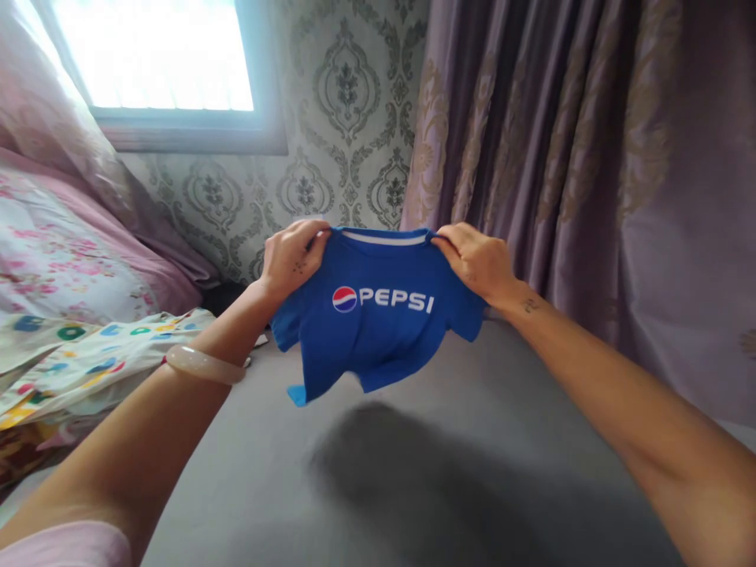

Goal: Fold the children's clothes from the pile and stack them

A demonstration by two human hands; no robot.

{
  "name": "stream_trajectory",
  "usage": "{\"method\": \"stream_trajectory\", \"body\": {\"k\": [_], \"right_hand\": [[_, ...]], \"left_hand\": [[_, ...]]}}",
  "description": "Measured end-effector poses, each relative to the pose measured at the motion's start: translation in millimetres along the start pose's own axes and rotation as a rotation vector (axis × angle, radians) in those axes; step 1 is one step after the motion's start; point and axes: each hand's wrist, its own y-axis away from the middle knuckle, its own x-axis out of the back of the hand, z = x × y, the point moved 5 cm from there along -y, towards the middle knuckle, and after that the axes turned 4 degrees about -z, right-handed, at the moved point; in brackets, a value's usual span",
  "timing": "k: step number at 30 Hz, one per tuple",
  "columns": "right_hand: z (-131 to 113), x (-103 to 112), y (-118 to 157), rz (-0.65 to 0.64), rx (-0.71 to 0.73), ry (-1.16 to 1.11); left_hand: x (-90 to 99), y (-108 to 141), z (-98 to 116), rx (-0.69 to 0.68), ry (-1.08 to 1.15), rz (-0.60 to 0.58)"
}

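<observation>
A small blue T-shirt (383, 331) with a white PEPSI print and a round red, white and blue logo hangs in the air, its front facing me. My left hand (295, 256) pinches the shoulder at the left end of the neckline. At the other end of the neckline, my right hand (477, 260) grips the opposite shoulder. The collar is stretched between both hands, and the lower hem is lifted and wavy above the grey surface.
Below the shirt lies a grey sheet-like surface (248, 472) with a dark shadow. Patterned and floral fabrics (106, 354) are piled at the left. Purple curtains (531, 142) hang at the right, and a bright window (165, 55) is at the upper left.
</observation>
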Motion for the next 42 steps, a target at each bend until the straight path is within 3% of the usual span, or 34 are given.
{"method": "stream_trajectory", "body": {"k": [5, 9, 16, 21, 27, 31, 32, 35, 36, 39, 42], "right_hand": [[1, -10, -4, -0.005, 0.011, -0.054], [5, -19, -5, -0.037, 0.007, -0.090], [12, -29, 3, -0.043, -0.032, -0.107], [8, -36, 7, -0.064, -0.040, -0.166], [8, -26, 10, -0.003, -0.102, -0.251], [1, -10, 17, 0.083, -0.110, -0.186], [-2, -9, 18, 0.052, -0.079, -0.164], [-13, -14, 20, -0.078, 0.032, -0.124], [-13, -14, 20, -0.069, 0.020, -0.114], [-15, -14, 17, -0.039, -0.026, -0.091], [-20, -17, 12, -0.076, 0.000, -0.078]], "left_hand": [[-19.0, 2, -9, 0.052, 0.060, -0.095], [-32.2, 4, -18, 0.162, 0.161, -0.093], [-44.4, 0, -12, 0.206, 0.181, -0.077], [-47.1, 10, -20, 0.274, 0.165, -0.059], [-32.4, 23, -15, 0.200, 0.127, -0.073], [-6.4, 23, 2, 0.120, 0.091, 0.093], [-4.0, 22, 5, 0.103, 0.086, 0.072], [-13.5, 22, 8, 0.042, 0.080, -0.241], [-15.0, 22, 6, 0.047, 0.074, -0.289], [-6.4, 21, -4, 0.138, 0.028, -0.142], [-2.6, 18, -6, 0.143, -0.009, -0.103]]}}
